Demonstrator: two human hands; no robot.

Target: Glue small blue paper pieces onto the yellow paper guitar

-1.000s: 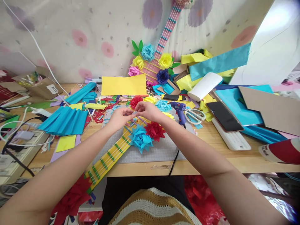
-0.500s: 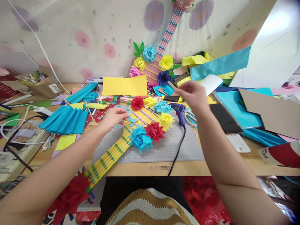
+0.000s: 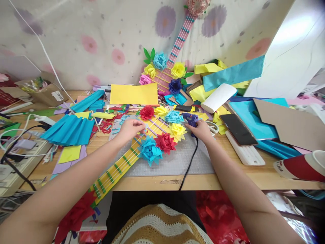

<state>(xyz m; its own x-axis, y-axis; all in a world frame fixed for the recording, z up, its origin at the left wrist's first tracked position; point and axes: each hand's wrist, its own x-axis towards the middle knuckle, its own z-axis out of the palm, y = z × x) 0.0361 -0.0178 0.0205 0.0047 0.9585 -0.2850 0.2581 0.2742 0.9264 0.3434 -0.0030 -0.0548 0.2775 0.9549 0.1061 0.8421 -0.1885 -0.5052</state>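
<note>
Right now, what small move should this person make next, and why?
Perhaps lift the purple hot glue gun toward the yellow craft guitar: the right hand is at the gun's handle, while the left hand is poised at the guitar's edge.

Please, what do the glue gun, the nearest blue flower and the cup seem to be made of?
Glue gun: probably hard plastic, by its smooth moulded body. Nearest blue flower: probably matte paper, by its thin folded petals. Cup: likely coated paper, by its smooth printed wall; plastic remains possible.
</note>
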